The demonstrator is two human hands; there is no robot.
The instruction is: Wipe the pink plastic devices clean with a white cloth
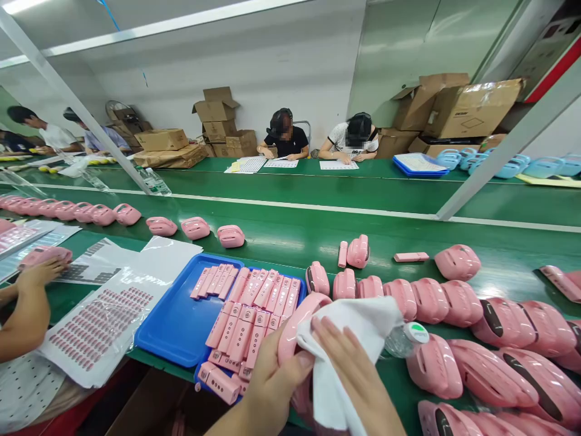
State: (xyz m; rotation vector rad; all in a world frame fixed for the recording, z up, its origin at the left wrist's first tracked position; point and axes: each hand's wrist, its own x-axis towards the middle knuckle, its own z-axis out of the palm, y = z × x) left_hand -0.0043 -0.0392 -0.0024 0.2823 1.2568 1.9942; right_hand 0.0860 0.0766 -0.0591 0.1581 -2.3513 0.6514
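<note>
My left hand [272,381] grips a pink plastic shell [297,321] at the bottom centre, thumb over its edge. My right hand [358,375] presses a white cloth [358,321] against that shell, fingers laid flat over the fabric. A blue tray [177,321] just left of my hands carries several rows of pink button strips [254,309]. A small clear bottle with a white and green cap [406,338] lies right of the cloth.
Several pink shells [494,357] are piled at the right and lined along the green conveyor belt [290,230]. A neighbour's hand [39,272] rests on sticker sheets [100,315] at the left. Other people sit at the far side by cardboard boxes [458,109].
</note>
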